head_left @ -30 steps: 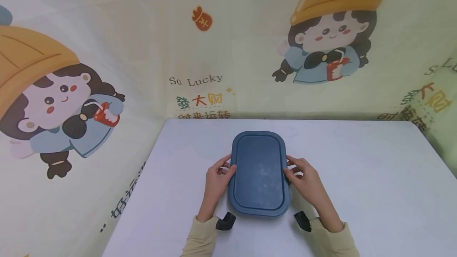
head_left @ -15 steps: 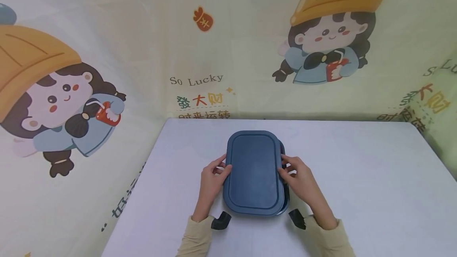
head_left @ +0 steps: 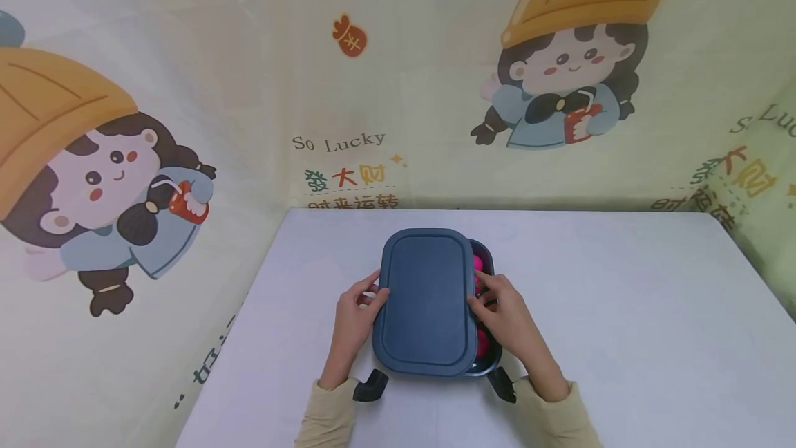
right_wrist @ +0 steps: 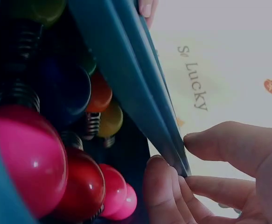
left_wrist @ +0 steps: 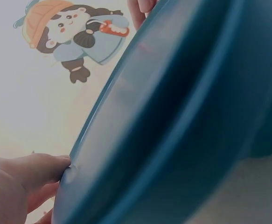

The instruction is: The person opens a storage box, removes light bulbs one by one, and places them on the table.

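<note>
A dark blue rectangular lid [head_left: 425,303] sits shifted left over a dark blue box [head_left: 496,359], so a strip along the box's right side is uncovered. My left hand [head_left: 356,320] pinches the lid's left edge between thumb and fingers. On the opposite edge, my right hand [head_left: 513,316] pinches the lid too, its fingers over the uncovered strip. The right wrist view looks inside, where several coloured light bulbs lie with threaded metal bases: a pink bulb [right_wrist: 28,158], a red bulb [right_wrist: 82,186], a blue bulb [right_wrist: 66,91] and an orange bulb [right_wrist: 99,93]. The lid hides the others from above.
The box stands on a white table [head_left: 622,310]. Behind and to the left hangs a pale cloth [head_left: 435,88] printed with cartoon figures and lettering. Black wrist mounts [head_left: 371,386] stick out near both sleeves.
Both hands have slid the lid left, from fully covering the box to leaving its right side uncovered. Pink bulbs have come into sight. The box has moved slightly left in view.
</note>
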Demonstrator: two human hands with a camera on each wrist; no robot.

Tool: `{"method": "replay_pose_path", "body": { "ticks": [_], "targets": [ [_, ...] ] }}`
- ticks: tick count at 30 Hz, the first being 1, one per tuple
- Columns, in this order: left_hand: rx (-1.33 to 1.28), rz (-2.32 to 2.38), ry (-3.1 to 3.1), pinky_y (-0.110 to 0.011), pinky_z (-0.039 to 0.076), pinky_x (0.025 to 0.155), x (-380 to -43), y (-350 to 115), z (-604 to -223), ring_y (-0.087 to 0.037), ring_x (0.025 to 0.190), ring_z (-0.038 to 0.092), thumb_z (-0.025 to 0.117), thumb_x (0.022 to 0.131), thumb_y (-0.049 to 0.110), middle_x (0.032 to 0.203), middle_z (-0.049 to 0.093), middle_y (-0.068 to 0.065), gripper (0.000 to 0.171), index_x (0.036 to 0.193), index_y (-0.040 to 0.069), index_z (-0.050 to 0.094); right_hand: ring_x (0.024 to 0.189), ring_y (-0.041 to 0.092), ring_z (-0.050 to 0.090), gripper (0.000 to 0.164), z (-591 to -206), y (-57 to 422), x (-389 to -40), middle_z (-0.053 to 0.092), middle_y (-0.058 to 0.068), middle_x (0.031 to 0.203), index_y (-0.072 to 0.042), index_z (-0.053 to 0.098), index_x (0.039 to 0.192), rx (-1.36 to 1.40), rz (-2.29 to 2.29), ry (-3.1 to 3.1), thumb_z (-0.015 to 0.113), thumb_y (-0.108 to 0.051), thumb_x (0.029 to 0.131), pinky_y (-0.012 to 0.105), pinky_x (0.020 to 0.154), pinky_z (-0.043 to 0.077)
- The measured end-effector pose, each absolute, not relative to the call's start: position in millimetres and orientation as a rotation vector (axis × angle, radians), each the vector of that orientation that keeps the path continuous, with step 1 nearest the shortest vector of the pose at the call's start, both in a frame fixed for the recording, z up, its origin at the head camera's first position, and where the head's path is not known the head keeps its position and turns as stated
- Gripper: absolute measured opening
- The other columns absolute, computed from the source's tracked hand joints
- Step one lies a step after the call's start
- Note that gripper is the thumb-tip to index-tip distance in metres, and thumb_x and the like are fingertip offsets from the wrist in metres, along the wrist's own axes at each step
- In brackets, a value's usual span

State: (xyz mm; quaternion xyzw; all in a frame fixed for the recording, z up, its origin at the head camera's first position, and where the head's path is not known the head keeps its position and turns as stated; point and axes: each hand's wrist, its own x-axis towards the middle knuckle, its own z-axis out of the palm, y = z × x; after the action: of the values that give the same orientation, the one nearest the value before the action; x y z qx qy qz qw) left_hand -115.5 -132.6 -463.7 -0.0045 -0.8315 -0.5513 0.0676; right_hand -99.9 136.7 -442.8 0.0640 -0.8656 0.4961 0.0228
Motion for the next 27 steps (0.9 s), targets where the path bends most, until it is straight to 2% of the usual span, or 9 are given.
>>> {"method": "replay_pose_path", "body": {
  "ticks": [11, 21, 27],
  "targets": [
    [0.037, -1.645, -2.525, -0.020, 0.046, 0.065, -121.0, -146.4, -464.5, -0.015, 0.077, 0.058, 0.073, 0.091, 0.023, 0.098, 0.065, -0.011, 0.043, 0.132, 0.009, 0.065, 0.082, 0.017, 0.060, 0.051, -437.0, 123.8, -103.3, 0.057, 0.021, 0.111, 0.008, 0.052, 0.138, 0.206, 1.560, -2.682, 0.069, -0.002, 0.091, 0.026, 0.072, 0.057],
    [0.077, -1.619, -2.544, -0.021, 0.046, 0.067, -120.6, -157.0, -461.2, -0.016, 0.079, 0.058, 0.073, 0.092, 0.024, 0.101, 0.066, -0.012, 0.044, 0.132, 0.011, 0.065, 0.076, 0.014, 0.058, 0.051, -437.3, 111.7, -106.1, 0.056, 0.022, 0.110, 0.008, 0.053, 0.136, 0.241, 1.554, -2.687, 0.069, 0.001, 0.089, 0.024, 0.069, 0.057],
    [0.116, -1.595, -2.574, -0.021, 0.045, 0.067, -119.7, -165.7, -461.2, -0.015, 0.082, 0.057, 0.072, 0.092, 0.027, 0.104, 0.067, -0.012, 0.044, 0.133, 0.012, 0.064, 0.079, 0.014, 0.059, 0.054, -439.7, 102.3, -106.3, 0.056, 0.021, 0.114, 0.009, 0.051, 0.137, 0.231, 1.594, -2.691, 0.071, -0.001, 0.089, 0.026, 0.074, 0.057]
  ]
}}
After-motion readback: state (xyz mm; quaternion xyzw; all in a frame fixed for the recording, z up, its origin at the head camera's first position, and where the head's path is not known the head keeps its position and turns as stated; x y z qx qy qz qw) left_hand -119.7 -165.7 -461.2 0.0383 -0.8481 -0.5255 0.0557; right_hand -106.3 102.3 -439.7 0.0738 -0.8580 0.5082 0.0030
